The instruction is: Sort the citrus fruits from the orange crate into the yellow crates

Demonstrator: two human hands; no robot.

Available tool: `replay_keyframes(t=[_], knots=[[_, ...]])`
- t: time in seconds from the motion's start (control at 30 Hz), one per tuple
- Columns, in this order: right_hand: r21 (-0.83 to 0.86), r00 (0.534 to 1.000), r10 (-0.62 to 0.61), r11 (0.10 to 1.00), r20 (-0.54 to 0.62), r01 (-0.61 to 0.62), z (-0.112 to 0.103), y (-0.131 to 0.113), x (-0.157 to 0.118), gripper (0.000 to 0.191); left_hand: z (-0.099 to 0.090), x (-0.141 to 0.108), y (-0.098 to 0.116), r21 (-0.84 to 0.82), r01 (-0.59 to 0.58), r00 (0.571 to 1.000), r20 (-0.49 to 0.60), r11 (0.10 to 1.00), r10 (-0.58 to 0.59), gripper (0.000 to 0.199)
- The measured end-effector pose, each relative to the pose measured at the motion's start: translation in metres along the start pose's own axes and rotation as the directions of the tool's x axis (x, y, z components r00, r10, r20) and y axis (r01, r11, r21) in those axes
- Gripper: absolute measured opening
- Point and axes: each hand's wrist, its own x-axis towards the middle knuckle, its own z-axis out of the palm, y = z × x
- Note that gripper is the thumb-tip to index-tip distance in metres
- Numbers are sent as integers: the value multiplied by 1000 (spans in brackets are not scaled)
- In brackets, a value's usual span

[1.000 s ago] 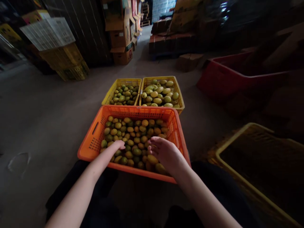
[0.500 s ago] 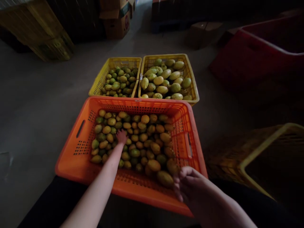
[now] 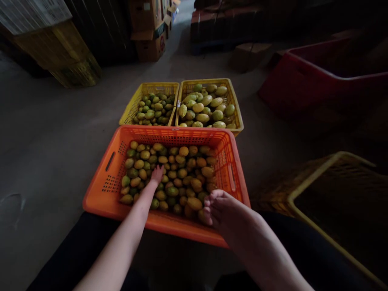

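Note:
An orange crate (image 3: 100, 198) holds many yellow and green oval fruits (image 3: 172, 191) in front of me. My left hand (image 3: 157, 173) rests on the fruits left of the crate's middle, fingers spread, gripping none that I can see. Over the near right corner of the crate is my right hand (image 3: 214, 208), its fingers slightly bent and apart, beside the larger fruits. It holds nothing visible. Behind the orange crate stand two yellow crates: the left one (image 3: 130, 106) has small greenish fruits, the right one (image 3: 237, 110) larger pale ones.
A red bin (image 3: 281, 81) stands at the right, with a yellow crate (image 3: 312, 178) nearer to me. Cardboard boxes (image 3: 151, 46) are stacked at the back, and another box (image 3: 250, 54) lies on the floor. Stacked crates (image 3: 57, 44) stand at the back left.
The view has shifted, with more of the background showing. My right hand has moved inward over the crate's near right corner, covering a large fruit. My left hand stays on the fruits.

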Motion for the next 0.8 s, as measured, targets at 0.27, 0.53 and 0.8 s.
replay_keyframes(t=[0.27, 0.53, 0.8], knots=[[36, 996, 52, 998, -71, -50, 10, -4, 1, 4, -16, 1, 21, -42, -41, 997, 67, 998, 44, 70], [21, 980, -55, 998, -192, 60, 31, -2, -3, 12, -114, -42, 17, -258, -227, 972, -2, 939, 234, 44], [177, 976, -14, 983, -219, 53, 49, 1, 9, 21, -272, -162, 28, -673, -408, 852, -38, 617, 523, 50]])
